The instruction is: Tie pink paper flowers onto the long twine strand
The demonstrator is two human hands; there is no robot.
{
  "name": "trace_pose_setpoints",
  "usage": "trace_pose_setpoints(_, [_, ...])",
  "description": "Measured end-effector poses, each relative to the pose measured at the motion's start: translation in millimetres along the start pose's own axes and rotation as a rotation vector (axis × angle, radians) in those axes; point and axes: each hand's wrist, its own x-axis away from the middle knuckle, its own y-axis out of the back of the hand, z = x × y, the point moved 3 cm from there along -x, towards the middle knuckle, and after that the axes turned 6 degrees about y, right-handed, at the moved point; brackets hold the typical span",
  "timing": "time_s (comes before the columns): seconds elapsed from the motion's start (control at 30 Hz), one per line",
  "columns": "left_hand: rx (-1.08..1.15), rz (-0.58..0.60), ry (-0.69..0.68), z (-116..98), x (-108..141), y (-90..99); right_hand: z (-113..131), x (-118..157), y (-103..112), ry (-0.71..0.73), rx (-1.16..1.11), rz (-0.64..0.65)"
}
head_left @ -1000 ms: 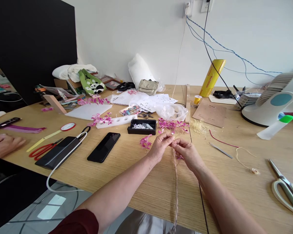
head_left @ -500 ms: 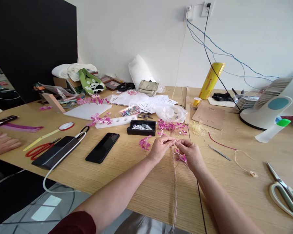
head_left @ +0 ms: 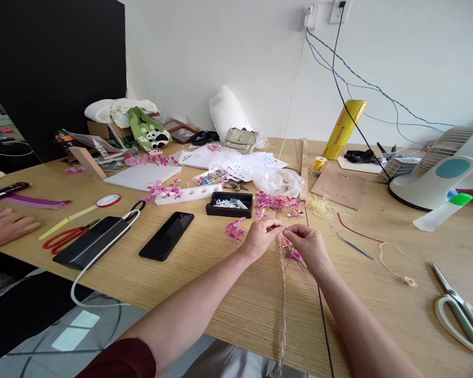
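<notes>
My left hand (head_left: 261, 239) and my right hand (head_left: 306, 244) meet above the table, fingertips pinched nearly together. Between them is a thin pale strand, mostly hidden by the fingers. Right below the fingertips a braided tan cord (head_left: 283, 299) begins and runs down past the table's front edge. Pink-purple flowers (head_left: 294, 252) lie under my right hand, and another pink flower sprig (head_left: 235, 229) lies left of my left hand. A wider spray of pink flowers (head_left: 278, 202) rests just beyond both hands.
Behind my left hand stands a black tray (head_left: 229, 212) of small white pieces. A phone (head_left: 166, 236), power bank (head_left: 90, 241) and red-handled scissors (head_left: 67, 239) lie left. Tweezers (head_left: 355, 246), large scissors (head_left: 457, 304) and a fan (head_left: 441, 168) are right. Another person's hand (head_left: 8, 228) rests far left.
Both hands stay pinched at the top of the cord with barely any movement. The view has shifted slightly. The other person's hand has moved a little to the right.
</notes>
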Motion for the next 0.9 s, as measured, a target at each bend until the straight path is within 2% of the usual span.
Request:
trace_pose_setpoints(0.2, [0.131, 0.054, 0.041, -1.9, 0.6, -3.5, 2.3, -0.1, 1.1, 0.063, -0.057, 0.127])
trace_pose_setpoints(0.37, [0.266, 0.129, 0.087, -3.4, 3.6, -7.4, 0.3, 1.8, -1.8, 0.025, -0.115, 0.185])
trace_pose_setpoints(0.43, [0.353, 0.146, 0.116, -3.0, 5.0, -8.3, 2.4, 2.5, -1.7, 0.059, -0.091, 0.144])
trace_pose_setpoints(0.53, [0.517, 0.177, 0.160, -3.5, 6.6, -9.0, 7.5, 3.3, 1.7, 0.142, -0.032, 0.014])
trace_pose_setpoints(0.7, [0.623, 0.186, 0.202, -7.1, 8.3, -9.9, 5.5, 4.2, -2.3, 0.072, -0.061, 0.089])
trace_pose_setpoints(0.9, [0.662, 0.145, 0.232, -2.4, 8.2, -9.5, 4.6, 2.0, 0.2, 0.156, -0.016, 0.006])
